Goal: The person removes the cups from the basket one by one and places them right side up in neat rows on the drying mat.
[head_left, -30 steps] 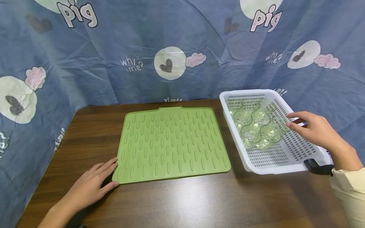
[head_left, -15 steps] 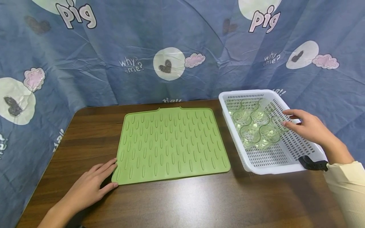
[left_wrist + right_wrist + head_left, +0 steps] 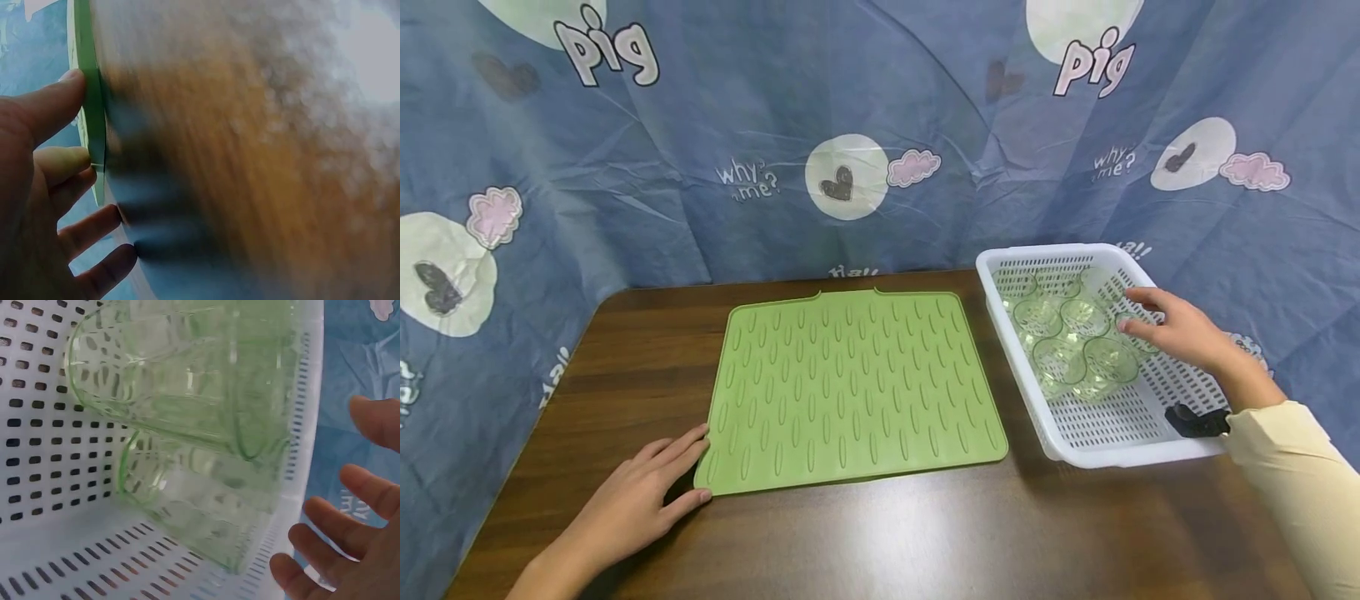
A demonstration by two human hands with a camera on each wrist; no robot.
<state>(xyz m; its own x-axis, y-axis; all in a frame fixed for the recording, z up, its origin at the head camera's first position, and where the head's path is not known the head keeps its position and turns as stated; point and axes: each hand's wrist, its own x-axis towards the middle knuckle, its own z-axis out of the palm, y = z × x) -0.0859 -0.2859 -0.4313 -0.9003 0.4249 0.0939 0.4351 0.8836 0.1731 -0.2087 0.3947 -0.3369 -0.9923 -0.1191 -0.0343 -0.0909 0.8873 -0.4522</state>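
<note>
Left hand (image 3: 632, 500) lay low at the bench's left side, fingers nearly straight and slightly spread, fingertips touching the left edge of the green mat (image 3: 857, 383), thumb at its near left corner; left grip fairly wide, just touching. Mat lay flat on the brown bench (image 3: 820, 542), left of the basket, with raised oval ribs on top. Right hand (image 3: 1187, 333) hung over the right side of the white basket (image 3: 1045, 425), thumb and fingers parted, grip wide, holding nothing; in the right wrist view its fingertips were apart from the see-through green glasses (image 3: 1111, 360). Glasses stood bunched inside the basket, mostly toward its left and far parts; slotted floor showed at the near right. Black strap (image 3: 1195, 422) and cream sleeve (image 3: 1285, 483) at the right wrist. Blue printed cloth (image 3: 677, 217) hung behind the bench's far edge
</note>
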